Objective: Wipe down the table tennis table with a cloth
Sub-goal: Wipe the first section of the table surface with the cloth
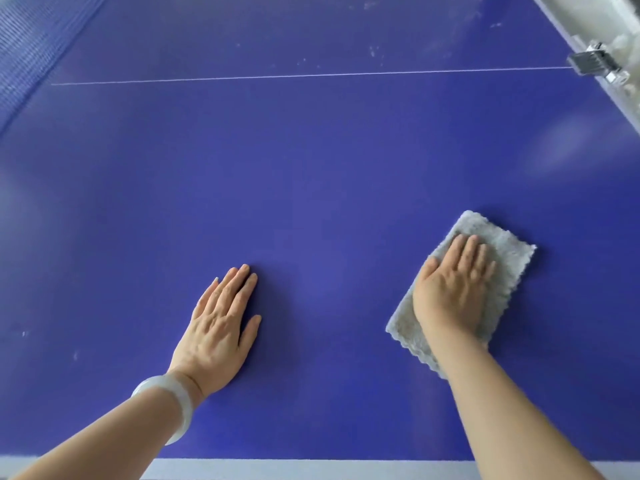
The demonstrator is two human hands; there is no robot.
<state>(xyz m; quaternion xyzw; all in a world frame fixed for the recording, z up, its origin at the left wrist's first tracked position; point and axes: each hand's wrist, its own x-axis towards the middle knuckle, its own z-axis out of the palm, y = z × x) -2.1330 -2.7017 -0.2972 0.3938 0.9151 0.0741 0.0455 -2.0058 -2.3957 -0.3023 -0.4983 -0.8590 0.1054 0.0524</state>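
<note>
The blue table tennis table (311, 174) fills the head view, with a thin white centre line (277, 77) running across it farther away. A folded grey cloth (502, 258) lies flat on the table at the right. My right hand (453, 289) presses on the cloth with straight fingers, covering its middle. My left hand (221, 323) rests flat on the bare table at the left, fingers straight and together, holding nothing. A pale bangle (173, 400) sits on my left wrist.
The blue net (31, 46) runs along the far left. A white edge with a metal clamp (595, 62) crosses the top right corner. The table's white near edge stripe (311, 469) lies along the bottom. Pale dust marks (374, 51) dot the far surface.
</note>
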